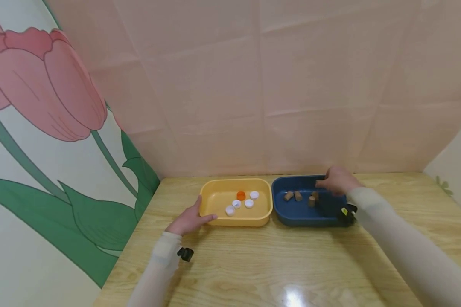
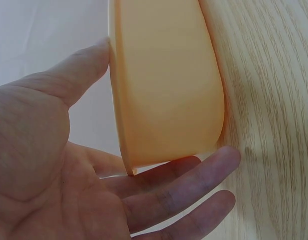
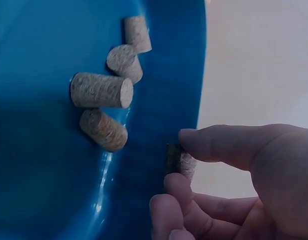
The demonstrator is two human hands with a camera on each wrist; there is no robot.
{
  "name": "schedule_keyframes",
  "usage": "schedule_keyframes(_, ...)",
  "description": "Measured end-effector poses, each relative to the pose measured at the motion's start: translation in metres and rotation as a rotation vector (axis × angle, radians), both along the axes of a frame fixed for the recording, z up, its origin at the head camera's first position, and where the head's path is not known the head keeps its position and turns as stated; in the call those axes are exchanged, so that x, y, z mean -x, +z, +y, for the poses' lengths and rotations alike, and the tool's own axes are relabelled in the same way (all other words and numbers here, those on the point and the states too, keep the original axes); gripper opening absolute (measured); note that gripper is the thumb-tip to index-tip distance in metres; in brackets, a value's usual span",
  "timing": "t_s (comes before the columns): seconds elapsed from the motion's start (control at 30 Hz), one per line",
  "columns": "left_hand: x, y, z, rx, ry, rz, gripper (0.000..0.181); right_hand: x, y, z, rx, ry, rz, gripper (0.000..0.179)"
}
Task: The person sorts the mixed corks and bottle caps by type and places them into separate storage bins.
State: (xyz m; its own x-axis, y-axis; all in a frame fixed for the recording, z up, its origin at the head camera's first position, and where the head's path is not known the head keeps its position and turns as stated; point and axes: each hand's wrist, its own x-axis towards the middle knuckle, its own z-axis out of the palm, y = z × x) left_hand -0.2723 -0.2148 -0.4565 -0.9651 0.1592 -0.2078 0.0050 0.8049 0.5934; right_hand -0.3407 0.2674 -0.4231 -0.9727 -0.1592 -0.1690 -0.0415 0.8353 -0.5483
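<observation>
My right hand (image 1: 339, 181) is above the blue tray (image 1: 292, 221), pinching a cork (image 3: 187, 163) between thumb and fingertips near the tray's rim. Several other corks (image 3: 102, 90) lie loose on that tray's floor, some touching each other. At the near left corner of the yellow tray (image 1: 211, 200), my left hand (image 1: 187, 220) spreads around the outside. Its thumb touches the rim and its fairly straight fingers lie along the wall, as the left wrist view shows. Inside the yellow tray are several white bottle caps (image 1: 249, 204) and one orange cap (image 1: 240, 195).
Both trays stand side by side near the back of the wooden table (image 1: 246, 264). Behind them hangs a pink cloth (image 1: 261, 85). To the left is a wall painted with tulips (image 1: 46, 81). A small black device (image 1: 185, 254) is on my left wrist.
</observation>
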Motion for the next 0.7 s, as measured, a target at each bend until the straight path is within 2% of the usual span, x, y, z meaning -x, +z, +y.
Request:
schedule_keyframes(0.3, 0.0, 0.003, 0.001, -0.006, 0.002, -0.007, 0.111, 0.008, -0.001, -0.002, -0.061, -0.017, -0.088, 0.036)
schedule_keyframes(0.47, -0.001, 0.003, 0.001, 0.0, 0.008, -0.01, 0.109, 0.01, -0.005, -0.003, -0.058, -0.016, -0.122, 0.032)
schedule_keyframes(0.7, 0.0, 0.001, 0.001, 0.013, 0.001, -0.003, 0.106, 0.013, -0.009, 0.0, -0.086, -0.032, -0.138, 0.042)
